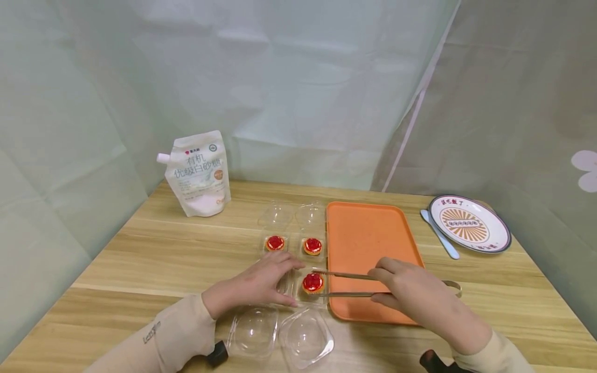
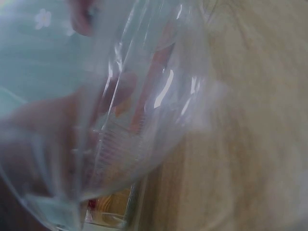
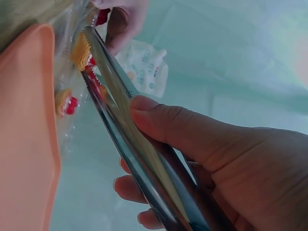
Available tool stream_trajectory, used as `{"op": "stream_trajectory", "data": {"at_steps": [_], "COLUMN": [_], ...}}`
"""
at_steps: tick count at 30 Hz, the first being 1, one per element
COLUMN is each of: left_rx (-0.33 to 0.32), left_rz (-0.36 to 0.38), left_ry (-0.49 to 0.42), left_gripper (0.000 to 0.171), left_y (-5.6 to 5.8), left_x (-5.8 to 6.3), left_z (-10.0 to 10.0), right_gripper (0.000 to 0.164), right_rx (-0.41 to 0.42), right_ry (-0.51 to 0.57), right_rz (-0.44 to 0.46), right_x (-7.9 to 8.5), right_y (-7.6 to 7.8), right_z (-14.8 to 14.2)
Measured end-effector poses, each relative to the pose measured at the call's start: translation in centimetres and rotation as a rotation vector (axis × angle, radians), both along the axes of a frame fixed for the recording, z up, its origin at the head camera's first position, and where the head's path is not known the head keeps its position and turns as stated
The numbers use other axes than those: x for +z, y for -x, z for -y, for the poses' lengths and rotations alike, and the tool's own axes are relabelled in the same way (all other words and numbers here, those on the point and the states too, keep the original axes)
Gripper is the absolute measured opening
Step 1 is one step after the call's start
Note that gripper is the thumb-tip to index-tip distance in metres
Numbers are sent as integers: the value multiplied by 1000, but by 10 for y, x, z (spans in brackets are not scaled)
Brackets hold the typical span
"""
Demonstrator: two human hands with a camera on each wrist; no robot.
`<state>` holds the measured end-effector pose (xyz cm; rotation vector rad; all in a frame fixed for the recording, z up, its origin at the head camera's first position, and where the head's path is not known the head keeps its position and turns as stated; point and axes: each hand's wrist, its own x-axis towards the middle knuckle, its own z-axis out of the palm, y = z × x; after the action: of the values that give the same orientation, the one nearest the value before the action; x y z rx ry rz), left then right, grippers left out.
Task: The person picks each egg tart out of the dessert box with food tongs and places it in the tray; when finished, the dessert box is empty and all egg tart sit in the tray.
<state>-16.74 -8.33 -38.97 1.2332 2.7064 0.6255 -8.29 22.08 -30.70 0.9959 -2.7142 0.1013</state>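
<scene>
My right hand [image 1: 415, 290] grips metal tongs [image 1: 352, 294], thumb on one arm and fingers on the other, as the right wrist view also shows. The tongs' tips lie on either side of a red-topped tart [image 1: 313, 283] in the front right clear plastic box [image 1: 303, 299]. At that box's left edge is my left hand [image 1: 261, 282], thumb and forefinger spread apart, covering much of the box beside it. Two more tarts, one left [image 1: 275, 243] and one right [image 1: 312, 246], sit in boxes behind. Clear plastic fills much of the left wrist view, blurring what lies beyond.
An orange tray [image 1: 373, 228] lies right of the boxes, under the tongs. Open domed lids [image 1: 305, 339] spread toward the front edge. A white pouch [image 1: 200, 173] stands at the back left. A patterned plate [image 1: 471, 223] and a pale blue knife-like utensil [image 1: 440, 235] are at right.
</scene>
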Motion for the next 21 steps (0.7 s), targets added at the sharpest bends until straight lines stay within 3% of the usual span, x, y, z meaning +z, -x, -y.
{"op": "stream_trajectory", "data": {"at_steps": [9, 18, 21], "left_rx": [-5, 5, 10], "left_rz": [-18, -1, 5], "left_ry": [-5, 3, 2], "left_gripper": [78, 79, 80], "left_y": [0, -2, -2], "left_x": [0, 1, 1], "left_z": [1, 1, 1], "right_gripper": [34, 37, 36], "right_rx": [-20, -90, -129], "right_ry": [33, 71, 80], "right_rz": [-62, -124, -105], "right_x": [6, 9, 9], "right_y": [-5, -12, -15], "right_z": [-9, -27, -37]}}
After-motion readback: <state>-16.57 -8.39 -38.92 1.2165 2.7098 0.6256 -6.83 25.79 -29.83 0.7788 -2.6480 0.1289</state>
